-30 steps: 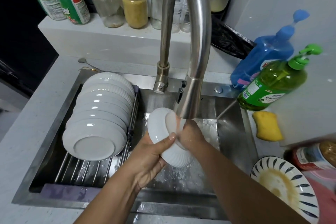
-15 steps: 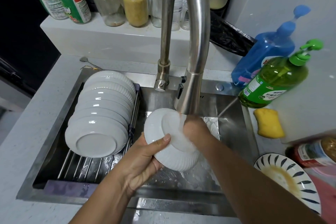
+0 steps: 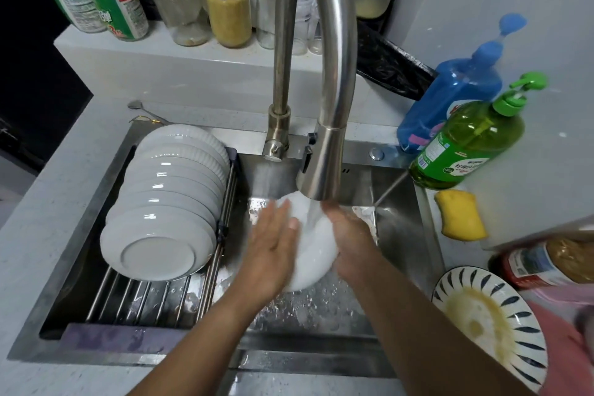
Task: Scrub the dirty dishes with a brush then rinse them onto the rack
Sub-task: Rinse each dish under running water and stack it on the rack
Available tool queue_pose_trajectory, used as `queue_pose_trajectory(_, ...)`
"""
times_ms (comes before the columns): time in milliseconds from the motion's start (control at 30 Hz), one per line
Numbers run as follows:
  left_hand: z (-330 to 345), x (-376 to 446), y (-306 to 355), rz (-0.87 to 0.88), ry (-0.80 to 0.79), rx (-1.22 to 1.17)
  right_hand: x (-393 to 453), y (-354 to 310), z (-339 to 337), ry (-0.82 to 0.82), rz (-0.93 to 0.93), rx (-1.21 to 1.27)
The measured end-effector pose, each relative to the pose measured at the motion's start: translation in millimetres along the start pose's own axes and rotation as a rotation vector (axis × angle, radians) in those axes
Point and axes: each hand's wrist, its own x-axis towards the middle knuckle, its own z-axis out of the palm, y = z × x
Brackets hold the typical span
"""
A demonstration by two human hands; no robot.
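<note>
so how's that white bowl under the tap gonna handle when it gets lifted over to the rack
The white bowl is glazed and running with water, so probably slippery. It looks like rigid ceramic, likely to chip if knocked on the steel sink. The left hand lies flat on it with straight fingers; the right hand would need a firm hold.

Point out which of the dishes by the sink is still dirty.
The striped plate on the counter right of the sink: it has dark dashes round its rim and a yellow smear across its middle. The white bowls stacked on the rack are plain and look clean.
</note>
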Motion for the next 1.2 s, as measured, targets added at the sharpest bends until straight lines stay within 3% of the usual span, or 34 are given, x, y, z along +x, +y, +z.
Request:
queue_pose_trajectory(67,12.8,4.0,3.2,0.123,-0.115,0.114,-4.9,1.5,2.9,0.071,-0.035,-0.034)
queue_pose_trajectory(133,16.4,8.0,4.3,0.172,-0.122,0.224,-9.8,1.3,4.0,0.125,-0.041,-0.004)
queue_pose_trajectory(300,12.4,25.0,-11.4,-0.049,-0.063,0.267,-14.4,2.1,4.9,0.244,-0.123,0.003)
queue_pose_trajectory(467,17.7,30.6,-12.6,-0.46,0.154,-0.37,-27.5,1.2,14.2,0.287,-0.178,0.012)
queue_pose_trajectory(567,30.1,15.9,-9.1,-0.658,0.166,-0.832,-29.3,-4.0,18.9,0.325,-0.296,-0.028)
queue_pose_trajectory(633,34.5,3.5,1.7,-0.702,0.126,-0.894,-29.8,-5.7,21.2,0.316,-0.404,-0.138)
queue_pose_trajectory(733,29.0,-4.1,17.1,-0.63,0.066,-0.796,-38.8,0.1,25.1,0.226,-0.509,-0.266)
queue_pose_trajectory(933,3.7,2.3,39.2,-0.518,0.001,-0.955,-55.9,28.6,29.2,-0.042,-0.568,-0.61)
queue_pose_trajectory(1133,-8.9,9.3,5.2,-0.672,0.182,-1.04,-65.6,39.3,15.3,-0.393,-0.804,-1.056)
queue_pose_trajectory(1200,-10.7,10.3,-0.2,-0.625,0.224,-1.082,-66.5,39.6,5.8,-0.407,-0.852,-1.226)
